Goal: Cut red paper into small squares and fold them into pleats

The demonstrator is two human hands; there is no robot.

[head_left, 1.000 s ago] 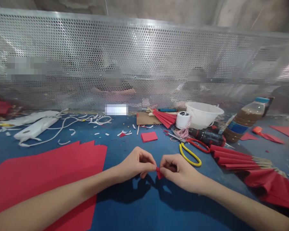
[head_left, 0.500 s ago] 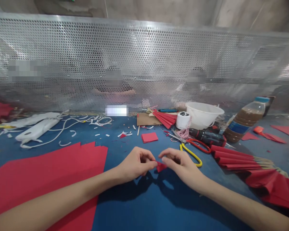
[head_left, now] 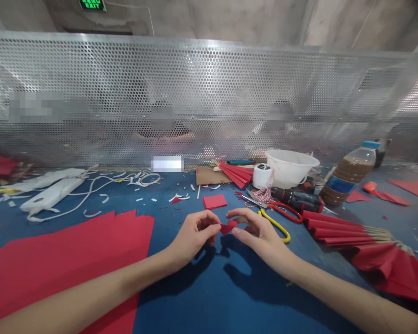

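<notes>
Between thumb and fingers, my left hand (head_left: 201,231) pinches a small folded piece of red paper (head_left: 227,228) above the blue tabletop. My right hand (head_left: 255,232) is just to the right of it. Its thumb and fingers are apart around the paper's free end; whether a fingertip touches it I cannot tell. Beyond the hands lies a small stack of red paper rectangles (head_left: 214,201). Large red sheets (head_left: 100,250) spread under and beside my left forearm. Scissors with one red and one yellow handle (head_left: 277,226) lie behind my right hand.
At the right are a pleated red paper fan (head_left: 337,227), a power drill (head_left: 297,198), a bottle of brown liquid (head_left: 350,171), a white tub (head_left: 292,163) and a string spool (head_left: 262,176). A power strip (head_left: 52,190) lies left. A perforated metal screen (head_left: 209,102) stands behind.
My right hand has let its pinch on the folded red paper go and its fingers have spread. The left hand has kept hold, and the paper has turned and risen slightly.
</notes>
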